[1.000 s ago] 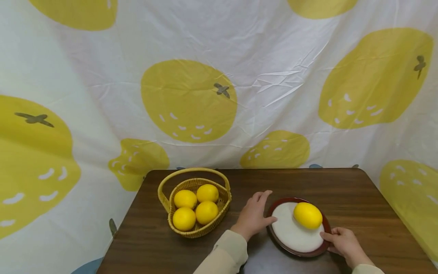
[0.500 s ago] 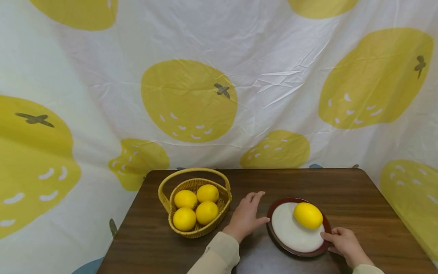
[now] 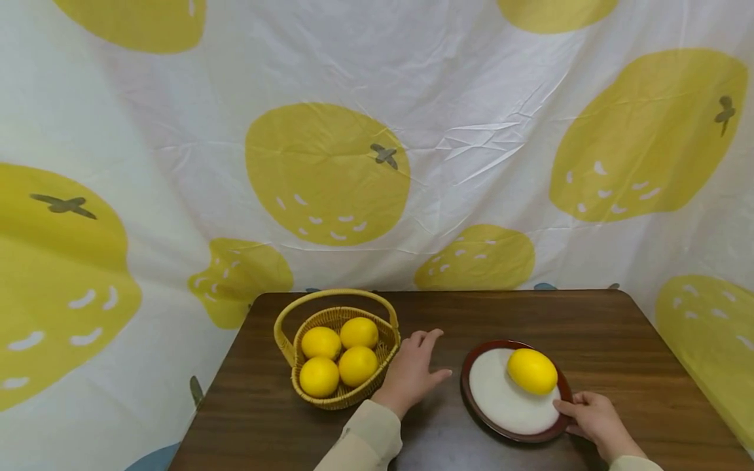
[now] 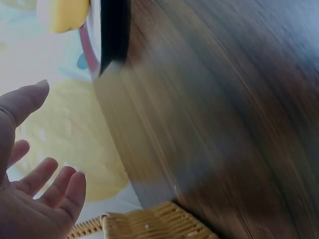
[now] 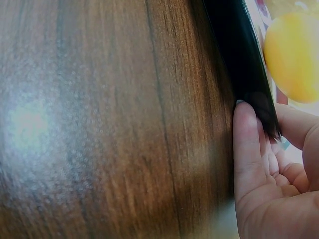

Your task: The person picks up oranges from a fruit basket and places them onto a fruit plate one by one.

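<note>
A single lemon [image 3: 532, 371] lies on the white plate with a dark red rim [image 3: 489, 409], at the right of the table. My right hand [image 3: 597, 418] pinches the plate's right edge, thumb on the rim and fingers beneath; the right wrist view shows these fingers [image 5: 247, 134] under the dark underside. Between plate and basket, my left hand [image 3: 410, 369] holds nothing, its fingers spread and loosely bent. Just left of it stands the wicker basket [image 3: 385, 366] with several lemons [image 3: 358, 366] inside. The left wrist view shows the left hand [image 4: 40, 199] apart from the plate.
The dark wooden table [image 3: 448, 311] runs back to a white cloth [image 3: 471, 78] printed with large yellow lemons. An arched handle [image 3: 336, 292] rises over the basket.
My left hand has moved left, away from the plate's left rim and toward the basket. The right hand, plate and lemon stay in place.
</note>
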`<state>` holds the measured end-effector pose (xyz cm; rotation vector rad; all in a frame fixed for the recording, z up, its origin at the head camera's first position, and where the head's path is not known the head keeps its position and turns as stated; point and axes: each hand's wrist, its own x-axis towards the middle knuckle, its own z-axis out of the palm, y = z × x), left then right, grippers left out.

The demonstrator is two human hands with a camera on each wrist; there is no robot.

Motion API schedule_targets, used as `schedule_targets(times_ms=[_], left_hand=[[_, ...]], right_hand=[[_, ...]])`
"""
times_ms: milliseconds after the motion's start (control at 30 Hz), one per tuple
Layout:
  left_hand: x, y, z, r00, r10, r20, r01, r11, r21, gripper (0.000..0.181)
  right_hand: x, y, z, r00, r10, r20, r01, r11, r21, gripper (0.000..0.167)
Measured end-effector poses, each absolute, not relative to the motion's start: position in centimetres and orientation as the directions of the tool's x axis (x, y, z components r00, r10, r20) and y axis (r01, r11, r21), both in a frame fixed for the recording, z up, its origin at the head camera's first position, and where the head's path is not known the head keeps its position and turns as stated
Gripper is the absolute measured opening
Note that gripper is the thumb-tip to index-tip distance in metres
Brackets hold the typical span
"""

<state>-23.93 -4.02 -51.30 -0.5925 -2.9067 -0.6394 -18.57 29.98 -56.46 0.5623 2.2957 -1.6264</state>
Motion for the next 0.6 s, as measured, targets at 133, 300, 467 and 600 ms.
schedule_targets(times_ms=[133, 300, 467, 600], left_hand=[[-24.0, -4.7, -51.4, -0.920, 0.344, 0.188, 0.392, 0.823, 0.412, 0.069], [-23.8, -5.5, -51.1, -0.928, 0.334, 0.167, 0.373, 0.811, 0.451, 0.062], [-23.8, -6.2, -51.1, -0.922, 0.339, 0.185, 0.386, 0.810, 0.441, 0.045], [-24.0, -6.8, -51.0, -0.913, 0.342, 0.222, 0.406, 0.808, 0.427, 0.035]], right_hand=[[-18.6, 30.0, -56.4, -0.889, 0.151, -0.432, 0.458, 0.304, -0.836, 0.047], [-18.6, 30.0, -56.4, -0.881, 0.154, -0.448, 0.474, 0.305, -0.826, 0.053], [-18.6, 30.0, -56.3, -0.875, 0.157, -0.458, 0.484, 0.307, -0.819, 0.051], [-18.6, 30.0, -56.4, -0.882, 0.153, -0.445, 0.471, 0.305, -0.828, 0.050]])
